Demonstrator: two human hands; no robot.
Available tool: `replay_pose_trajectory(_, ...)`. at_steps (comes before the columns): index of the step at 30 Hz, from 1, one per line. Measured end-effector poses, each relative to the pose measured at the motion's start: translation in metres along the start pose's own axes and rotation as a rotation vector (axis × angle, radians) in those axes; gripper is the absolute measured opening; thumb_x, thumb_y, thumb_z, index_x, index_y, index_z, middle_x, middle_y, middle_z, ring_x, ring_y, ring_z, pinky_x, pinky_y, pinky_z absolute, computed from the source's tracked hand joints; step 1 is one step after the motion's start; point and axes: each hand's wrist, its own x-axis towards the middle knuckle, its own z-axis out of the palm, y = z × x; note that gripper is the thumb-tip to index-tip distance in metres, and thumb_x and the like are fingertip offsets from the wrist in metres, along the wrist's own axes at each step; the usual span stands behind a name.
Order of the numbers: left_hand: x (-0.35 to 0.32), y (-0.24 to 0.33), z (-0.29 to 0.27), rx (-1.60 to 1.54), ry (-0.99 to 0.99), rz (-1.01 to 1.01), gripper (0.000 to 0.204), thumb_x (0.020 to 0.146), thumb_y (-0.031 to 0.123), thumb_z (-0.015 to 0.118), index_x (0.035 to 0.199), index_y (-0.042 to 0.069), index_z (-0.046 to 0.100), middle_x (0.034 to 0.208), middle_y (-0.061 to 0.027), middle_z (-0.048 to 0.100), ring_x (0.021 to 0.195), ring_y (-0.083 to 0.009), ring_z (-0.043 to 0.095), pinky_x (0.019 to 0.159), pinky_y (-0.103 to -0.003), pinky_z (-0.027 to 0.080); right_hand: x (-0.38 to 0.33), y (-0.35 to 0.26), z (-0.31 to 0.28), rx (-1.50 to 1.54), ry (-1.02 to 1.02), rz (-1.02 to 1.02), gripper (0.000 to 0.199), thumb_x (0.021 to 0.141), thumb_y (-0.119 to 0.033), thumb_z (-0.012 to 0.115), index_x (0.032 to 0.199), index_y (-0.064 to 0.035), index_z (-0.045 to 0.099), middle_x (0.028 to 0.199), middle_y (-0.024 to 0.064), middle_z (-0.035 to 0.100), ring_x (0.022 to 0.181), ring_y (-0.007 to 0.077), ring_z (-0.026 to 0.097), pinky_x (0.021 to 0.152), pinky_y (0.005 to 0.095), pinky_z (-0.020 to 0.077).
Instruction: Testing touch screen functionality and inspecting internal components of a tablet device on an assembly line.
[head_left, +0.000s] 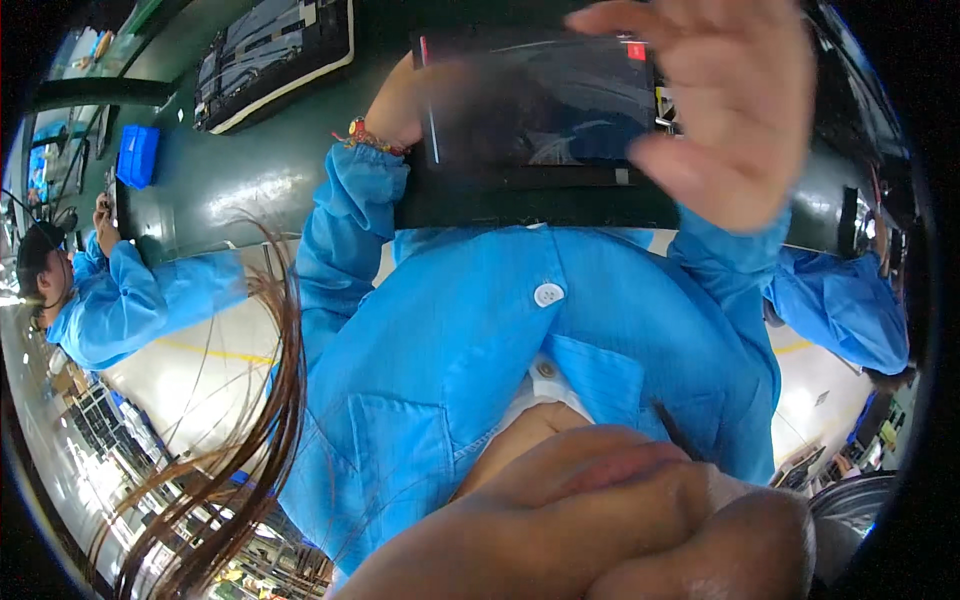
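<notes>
A flat, dark glossy screen panel (545, 125) lies in front of me over the dark green bench, with a red tab at its upper right corner and a thin pale strip down its left side. At that left edge is my left hand (398, 108), wearing a red and gold bracelet at the wrist. Its fingers are hidden or smeared against the panel, so their grip does not show. Raised over the panel's right end, my right hand (725, 115) is blurred by motion. Its thumb and fingers are spread, and nothing shows in them.
Another device with an exposed inside and pale rim (275, 65) lies at the far left of the bench (265, 190). Beyond it stands a blue bin (138, 155). A co-worker in blue (125, 300) sits at left; another blue sleeve (840, 305) is at right.
</notes>
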Motion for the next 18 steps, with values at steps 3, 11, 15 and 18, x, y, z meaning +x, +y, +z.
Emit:
replay_pose_trajectory(3, -0.002, 0.003, -0.001, -0.152, -0.033, -0.044, 0.028, 0.085, 0.008, 0.058, 0.112, 0.000, 0.056, 0.101, -0.0079, 0.062, 0.090, -0.0177, 0.061, 0.078, -0.030, 0.050, 0.000, -0.002, -0.014, 0.067, 0.063, 0.125, 0.039, 0.081, -0.020, 0.064, 0.116, -0.0061, 0.056, 0.116, 0.0124, 0.059, 0.103, 0.0235, 0.058, 0.088, 0.0334, 0.0469)
replay_pose_trajectory(11, -0.005, 0.005, 0.001, -0.209, 0.096, -0.067, 0.037, 0.086, 0.011, 0.058, 0.120, 0.000, 0.051, 0.111, -0.0105, 0.061, 0.102, -0.0226, 0.059, 0.085, -0.036, 0.048, -0.006, 0.024, 0.017, 0.112, -0.073, 0.302, 0.038, 0.081, -0.018, 0.063, 0.116, -0.0057, 0.056, 0.116, 0.0123, 0.059, 0.105, 0.0237, 0.057, 0.088, 0.0334, 0.0468)
replay_pose_trajectory(15, 0.006, -0.011, -0.009, 0.595, 0.003, 0.273, 0.038, 0.085, 0.012, 0.060, 0.119, -0.002, 0.051, 0.115, -0.0130, 0.059, 0.104, -0.0260, 0.059, 0.089, -0.037, 0.048, -0.014, 0.031, 0.031, 0.113, -0.142, 0.348, 0.038, 0.081, -0.017, 0.062, 0.116, -0.0054, 0.056, 0.116, 0.0123, 0.059, 0.105, 0.0238, 0.057, 0.089, 0.0334, 0.0468)
replay_pose_trajectory(18, 0.006, -0.019, -0.014, 0.546, 0.052, 0.246, 0.038, 0.085, 0.013, 0.061, 0.118, -0.002, 0.052, 0.115, -0.0144, 0.059, 0.105, -0.0269, 0.059, 0.089, -0.037, 0.048, -0.019, 0.031, 0.034, 0.089, -0.183, 0.348, 0.038, 0.081, -0.017, 0.062, 0.116, -0.0053, 0.056, 0.117, 0.0123, 0.059, 0.106, 0.0239, 0.057, 0.089, 0.0335, 0.0467)
